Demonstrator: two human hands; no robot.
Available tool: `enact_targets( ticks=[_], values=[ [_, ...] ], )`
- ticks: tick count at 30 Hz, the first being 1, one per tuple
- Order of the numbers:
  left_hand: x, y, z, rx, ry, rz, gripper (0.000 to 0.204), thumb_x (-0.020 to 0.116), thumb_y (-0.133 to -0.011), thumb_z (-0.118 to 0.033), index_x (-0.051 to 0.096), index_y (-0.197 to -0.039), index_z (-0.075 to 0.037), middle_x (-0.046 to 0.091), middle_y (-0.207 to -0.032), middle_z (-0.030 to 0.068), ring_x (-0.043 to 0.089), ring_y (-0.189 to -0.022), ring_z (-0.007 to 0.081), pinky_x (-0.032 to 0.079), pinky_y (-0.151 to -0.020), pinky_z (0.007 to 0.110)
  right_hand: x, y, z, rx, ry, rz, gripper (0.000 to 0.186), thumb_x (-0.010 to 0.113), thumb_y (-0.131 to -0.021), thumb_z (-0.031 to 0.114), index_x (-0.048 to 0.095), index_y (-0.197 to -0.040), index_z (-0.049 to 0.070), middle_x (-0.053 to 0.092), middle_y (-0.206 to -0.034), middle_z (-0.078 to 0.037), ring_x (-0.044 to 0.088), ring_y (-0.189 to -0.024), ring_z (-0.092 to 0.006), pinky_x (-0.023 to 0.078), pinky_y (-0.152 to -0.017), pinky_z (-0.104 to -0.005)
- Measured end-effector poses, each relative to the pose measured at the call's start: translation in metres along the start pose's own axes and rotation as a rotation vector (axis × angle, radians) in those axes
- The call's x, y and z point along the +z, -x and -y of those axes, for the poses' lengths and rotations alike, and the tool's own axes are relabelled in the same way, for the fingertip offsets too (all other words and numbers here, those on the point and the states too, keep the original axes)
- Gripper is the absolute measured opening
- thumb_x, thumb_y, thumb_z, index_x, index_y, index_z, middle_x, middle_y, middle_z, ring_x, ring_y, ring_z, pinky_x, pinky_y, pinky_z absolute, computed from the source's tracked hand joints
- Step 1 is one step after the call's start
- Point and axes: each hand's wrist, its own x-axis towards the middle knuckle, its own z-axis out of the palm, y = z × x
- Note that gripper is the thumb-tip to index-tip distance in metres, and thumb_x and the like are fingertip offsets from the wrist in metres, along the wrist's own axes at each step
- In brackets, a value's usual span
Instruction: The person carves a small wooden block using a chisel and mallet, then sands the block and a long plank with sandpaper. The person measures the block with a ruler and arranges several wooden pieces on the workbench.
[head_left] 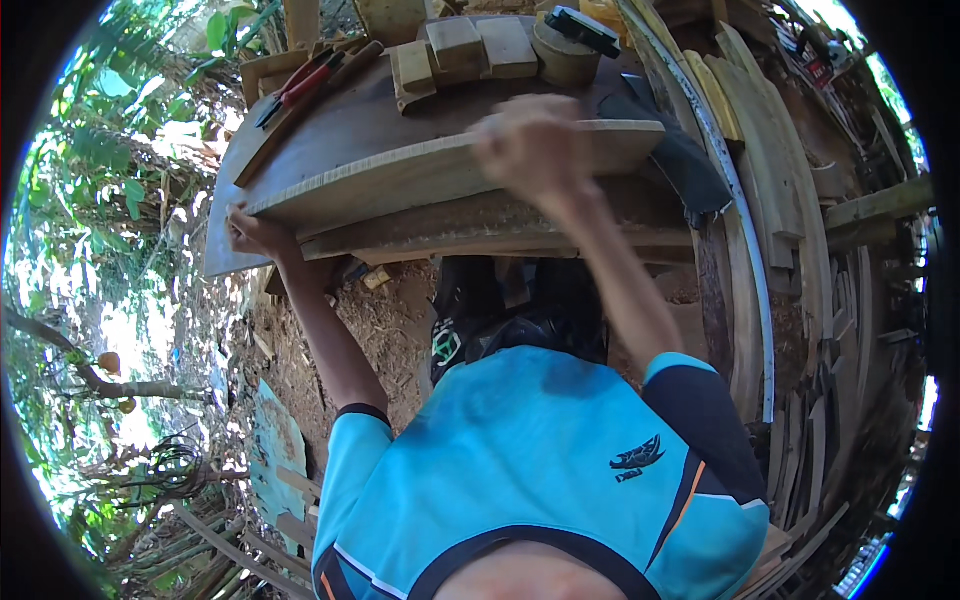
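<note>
Green foliage (pixel 110 70) crowds one side of an open-air workspace, where I watch a person in a turquoise shirt (pixel 540 430) work at a smooth brown tabletop (pixel 400 122). A long pale wooden board (pixel 400 180) stands on edge across the table's near side. The left hand (pixel 258 234) is clamped on the board's left end. The right hand (pixel 533 145), curled and blurred, is at the board's upper edge, toward its right end; from here I cannot tell whether it grips anything. Beyond lie red-handled metal pliers (pixel 308 84) and small rectangular wooden blocks (pixel 456 48); rough brown planks (pixel 770 150) line the right.
</note>
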Motion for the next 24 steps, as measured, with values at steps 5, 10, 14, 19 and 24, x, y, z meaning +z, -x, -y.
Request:
enact_targets(
  ticks=[5, 10, 14, 19, 24],
  values=[
    [-0.018, -0.002, 0.011, -0.102, -0.015, 0.053, 0.036, 0.053, -0.081, -0.031, 0.048, -0.062, 0.0, 0.044, -0.061, 0.0027, 0.044, -0.059, 0.0146, 0.037, -0.055, 0.031, 0.071, -0.022, 0.172, -0.086, -0.031, 0.095, 0.042, 0.041, -0.087, 0.038, 0.063, -0.077, 0.004, 0.063, -0.079, -0.012, 0.059, -0.079, -0.0254, 0.041, -0.078, -0.0407],
    [-0.022, -0.003, 0.017, 0.042, -0.11, -0.039, 0.034, 0.049, -0.079, -0.026, 0.041, -0.056, -0.003, 0.042, -0.059, 0.0024, 0.042, -0.057, 0.0161, 0.035, -0.055, 0.033, 0.069, -0.019, 0.165, -0.234, -0.091, 0.207, 0.042, 0.039, -0.089, 0.039, 0.06, -0.083, 0.004, 0.062, -0.081, -0.013, 0.058, -0.077, -0.0277, 0.043, -0.077, -0.0406],
    [-0.027, -0.008, 0.022, 0.118, -0.118, 0.05, 0.033, 0.045, -0.08, -0.019, 0.031, -0.053, -0.006, 0.032, -0.056, -0.0011, 0.03, -0.054, 0.0119, 0.024, -0.051, 0.032, 0.013, 0.012, 0.034, -0.146, -0.135, -0.23, 0.02, 0.057, -0.074, 0.027, 0.061, -0.058, 0.015, 0.06, -0.066, -0.003, 0.058, -0.069, -0.02, 0.042, -0.073, -0.0379],
    [-0.008, 0.007, 0.009, 0.066, -0.008, -0.022, 0.033, 0.045, -0.08, -0.017, 0.028, -0.054, -0.009, 0.027, -0.056, -0.0038, 0.025, -0.054, 0.0099, 0.018, -0.052, 0.03, -0.024, 0.029, -0.029, 0.157, 0.371, -0.108, 0.028, 0.047, -0.084, 0.026, 0.06, -0.07, 0.007, 0.058, -0.07, -0.01, 0.056, -0.075, -0.026, 0.036, -0.08, -0.0436],
    [0.002, 0.004, 0.002, -0.043, -0.058, 0.041, 0.032, 0.046, -0.081, -0.018, 0.033, -0.054, -0.008, 0.033, -0.056, -0.0038, 0.027, -0.054, 0.0093, 0.021, -0.051, 0.03, 0.065, 0.004, 0.109, -0.04, -0.282, -0.153, 0.025, 0.057, -0.081, 0.025, 0.048, -0.097, 0.008, 0.046, -0.099, -0.012, 0.042, -0.1, -0.0277, 0.028, -0.086, -0.044]
  ],
)
